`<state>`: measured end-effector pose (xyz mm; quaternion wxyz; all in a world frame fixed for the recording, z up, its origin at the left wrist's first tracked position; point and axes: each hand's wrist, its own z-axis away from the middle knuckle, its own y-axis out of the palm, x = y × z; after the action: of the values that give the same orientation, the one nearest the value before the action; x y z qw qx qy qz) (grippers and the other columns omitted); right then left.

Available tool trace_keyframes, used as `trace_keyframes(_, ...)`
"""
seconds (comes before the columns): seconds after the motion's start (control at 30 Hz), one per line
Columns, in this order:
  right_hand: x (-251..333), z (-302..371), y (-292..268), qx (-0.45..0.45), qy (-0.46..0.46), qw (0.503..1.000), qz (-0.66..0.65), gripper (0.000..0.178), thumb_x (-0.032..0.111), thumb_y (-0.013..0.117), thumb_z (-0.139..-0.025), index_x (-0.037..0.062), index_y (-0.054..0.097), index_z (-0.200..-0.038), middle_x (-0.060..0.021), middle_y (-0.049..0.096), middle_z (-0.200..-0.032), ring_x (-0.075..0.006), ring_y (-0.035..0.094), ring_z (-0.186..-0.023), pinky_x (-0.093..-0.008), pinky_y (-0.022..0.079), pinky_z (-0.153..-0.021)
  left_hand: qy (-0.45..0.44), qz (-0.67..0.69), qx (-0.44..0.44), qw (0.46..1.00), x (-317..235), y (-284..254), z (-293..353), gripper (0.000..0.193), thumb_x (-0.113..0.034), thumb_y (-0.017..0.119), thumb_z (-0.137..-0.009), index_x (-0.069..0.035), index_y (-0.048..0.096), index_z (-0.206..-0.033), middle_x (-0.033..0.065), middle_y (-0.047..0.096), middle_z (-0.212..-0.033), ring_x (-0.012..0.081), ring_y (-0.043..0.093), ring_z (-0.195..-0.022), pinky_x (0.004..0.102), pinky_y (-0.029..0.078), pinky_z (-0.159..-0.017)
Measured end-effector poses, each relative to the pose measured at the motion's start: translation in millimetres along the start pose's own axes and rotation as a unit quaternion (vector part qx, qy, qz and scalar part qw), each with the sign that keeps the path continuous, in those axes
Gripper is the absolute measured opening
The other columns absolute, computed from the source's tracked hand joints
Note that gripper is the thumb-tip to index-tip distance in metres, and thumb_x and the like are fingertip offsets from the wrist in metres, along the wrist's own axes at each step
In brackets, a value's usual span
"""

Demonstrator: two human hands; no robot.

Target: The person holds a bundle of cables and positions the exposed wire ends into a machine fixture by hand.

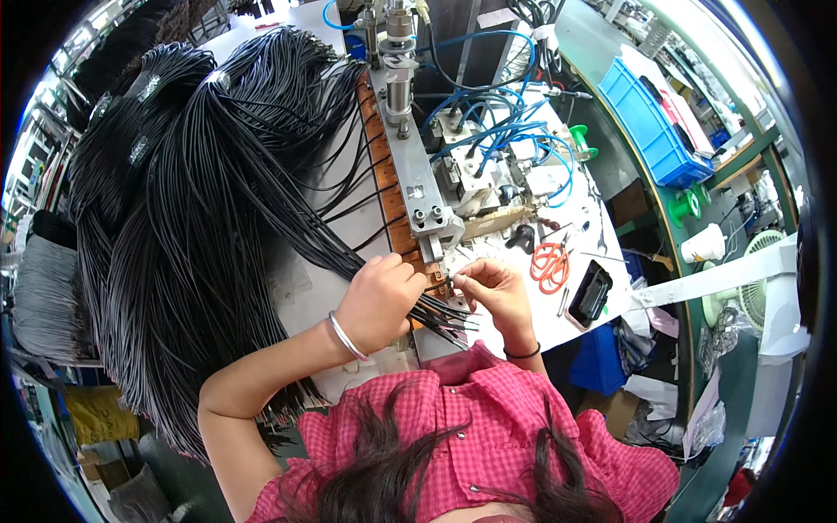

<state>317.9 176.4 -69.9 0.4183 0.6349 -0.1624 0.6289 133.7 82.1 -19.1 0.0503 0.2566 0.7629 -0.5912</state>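
Black cables (187, 209), in the head view, lie heaped in thick bundles to the left of the steel bar (410, 183), with one sheaf running to the bar's near end, where the loose tips fan out. The left hand (381, 296) is closed over this sheaf, just beside the bar's near end, a pale bracelet (348, 336) around its wrist. The right hand (493, 292) sits apart from it, just beyond the bar's near end; its thumb and forefinger are drawn close together at a dark cable end, though whether they grip it is too small to tell. A dark band (523, 351) circles that wrist.

An orange-brown strip (397, 205) lies along the bar's left edge, with single cables reaching it at intervals. Right of the bar, blue tubes (510, 113) tangle above metal blocks (466, 166). Nearer, to the right of the bar's near end, an orange-red coil (550, 268) and a black tray (591, 292) rest on the white counter (567, 235). A light blue crate (654, 122) stands well to the bar's right, with a white cup (703, 243) nearer than the crate.
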Motion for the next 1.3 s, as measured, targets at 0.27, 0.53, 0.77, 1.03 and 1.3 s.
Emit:
trace_keyframes(0.27, -23.1, -8.7, -1.3, -0.051, -0.045, 0.990, 0.120, 0.006, 0.008, 0.061, -0.084, 0.0031, 0.058, -0.082, 0.0018, 0.057, -0.065, -0.0025, 0.048, -0.051, -0.0167, 0.036, -0.044, 0.062, -0.065, -0.013, 0.996, 3.7, 1.6, -2.9, 0.013, -0.004, 0.058, -0.061, -0.005, 0.053, -0.073, 0.0078, 0.052, -0.072, 0.0236, 0.051, -0.074, 0.0332, 0.039, -0.068)
trace_keyframes(0.53, -19.0, -16.3, -12.6, 0.046, 0.072, 0.996, 0.023, 0.013, 0.015, 0.058, -0.087, 0.0070, 0.054, -0.078, 0.0068, 0.048, -0.059, -0.0003, 0.038, -0.047, -0.0163, 0.029, -0.041, 0.013, -0.091, 0.000, 0.996, 0.9, 0.0, 2.6, 0.016, -0.002, 0.057, -0.061, -0.005, 0.052, -0.076, 0.0073, 0.052, -0.069, 0.0237, 0.051, -0.074, 0.0339, 0.038, -0.068)
trace_keyframes(0.77, -12.6, -13.9, -5.4, 0.035, 0.069, 0.995, 0.066, 0.015, 0.017, 0.057, -0.088, 0.0074, 0.052, -0.077, 0.0080, 0.044, -0.057, 0.0002, 0.033, -0.046, -0.0166, 0.025, -0.041, 0.009, -0.085, 0.020, 0.996, 3.6, 4.8, 3.9, 0.022, 0.000, 0.059, -0.056, -0.006, 0.052, -0.077, 0.0072, 0.051, -0.069, 0.0250, 0.050, -0.073, 0.0349, 0.038, -0.068)
trace_keyframes(1.03, -10.6, -12.5, -6.8, 0.029, 0.086, 0.991, 0.100, 0.012, 0.016, 0.058, -0.087, 0.0083, 0.054, -0.079, 0.0089, 0.045, -0.059, 0.0005, 0.035, -0.046, -0.0158, 0.026, -0.041, 0.014, -0.092, 0.025, 0.995, 3.5, 6.2, 3.2, 0.020, -0.001, 0.059, -0.057, -0.006, 0.052, -0.075, 0.0073, 0.051, -0.070, 0.0252, 0.050, -0.073, 0.0354, 0.039, -0.066)
trace_keyframes(1.3, -9.6, 1.7, 6.5, -0.042, -0.058, 0.994, 0.086, 0.011, 0.005, 0.062, -0.082, 0.0016, 0.061, -0.093, 0.0033, 0.055, -0.066, -0.0019, 0.048, -0.056, -0.0156, 0.035, -0.048, 0.006, -0.059, -0.019, 0.998, -1.0, -2.6, 0.7, 0.013, -0.004, 0.059, -0.061, -0.006, 0.052, -0.072, 0.0063, 0.050, -0.066, 0.0241, 0.052, -0.068, 0.0340, 0.040, -0.063)
